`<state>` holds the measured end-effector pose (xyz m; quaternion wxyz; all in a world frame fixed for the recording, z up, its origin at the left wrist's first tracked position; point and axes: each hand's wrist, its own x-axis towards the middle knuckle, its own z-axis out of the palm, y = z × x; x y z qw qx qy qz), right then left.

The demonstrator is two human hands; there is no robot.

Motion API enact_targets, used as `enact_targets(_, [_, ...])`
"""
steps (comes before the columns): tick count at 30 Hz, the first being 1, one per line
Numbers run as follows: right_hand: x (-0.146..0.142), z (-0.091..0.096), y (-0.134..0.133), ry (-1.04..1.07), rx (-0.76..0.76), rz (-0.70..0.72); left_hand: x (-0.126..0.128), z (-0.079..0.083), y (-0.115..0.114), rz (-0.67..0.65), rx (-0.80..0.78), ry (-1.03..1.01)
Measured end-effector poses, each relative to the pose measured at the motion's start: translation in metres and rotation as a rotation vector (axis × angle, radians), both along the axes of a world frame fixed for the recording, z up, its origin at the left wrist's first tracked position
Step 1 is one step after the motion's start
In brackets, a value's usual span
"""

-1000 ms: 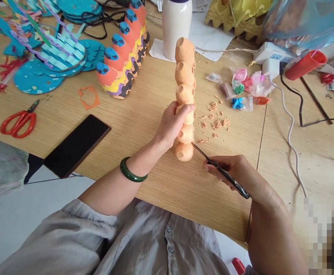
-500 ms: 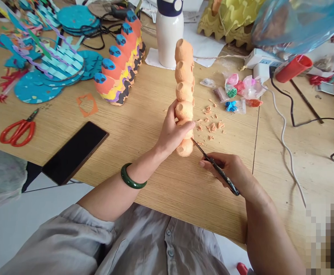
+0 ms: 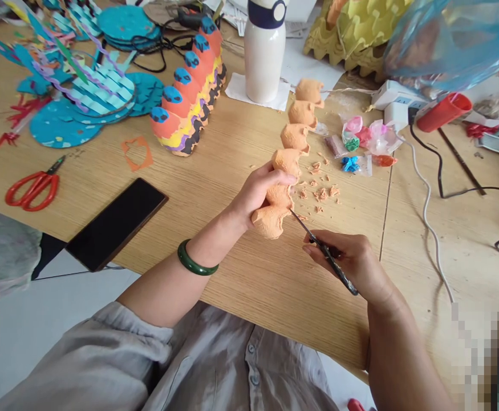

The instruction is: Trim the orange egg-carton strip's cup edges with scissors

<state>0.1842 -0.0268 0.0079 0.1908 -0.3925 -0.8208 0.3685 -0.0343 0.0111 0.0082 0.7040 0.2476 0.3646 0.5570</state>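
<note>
My left hand [image 3: 261, 191] is wrapped round an orange strip of egg carton [image 3: 299, 138], near its lower end, with the thumb on top. The strip's cups run away from me in a row, and its scalloped cut edge faces right. My right hand [image 3: 347, 262] grips a pair of black-handled scissors [image 3: 332, 264], seen edge-on. The tip of the blades meets the strip's right edge near the lowest cups. Orange cut scraps [image 3: 323, 195] lie on the table just right of the strip.
Left of my arm lie a phone [image 3: 117, 224] and red-handled scissors [image 3: 33, 190]. A painted egg-carton strip [image 3: 188, 97] and a white bottle [image 3: 264, 63] stand farther back. At right are small packets [image 3: 362, 137], a red tube [image 3: 443, 112], a power strip [image 3: 398, 94] and cables.
My left hand has rolled and tilted the egg-carton strip: its far end now leans right and its scalloped edge shows. The scissors stay at its lower right edge.
</note>
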Motion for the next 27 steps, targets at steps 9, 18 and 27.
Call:
enact_targets(9, [0.003, -0.01, 0.007, -0.143, 0.698, 0.031, -0.004, 0.006, -0.001, -0.238, -0.1, -0.226])
enact_targets(18, [0.006, 0.006, 0.004, -0.071, -0.226, -0.125, -0.002, -0.003, 0.004, 0.133, 0.103, 0.151])
enact_targets(27, [0.012, 0.005, 0.007, -0.089, -0.371, -0.1, -0.006, -0.017, 0.007, 0.06, 0.263, 0.354])
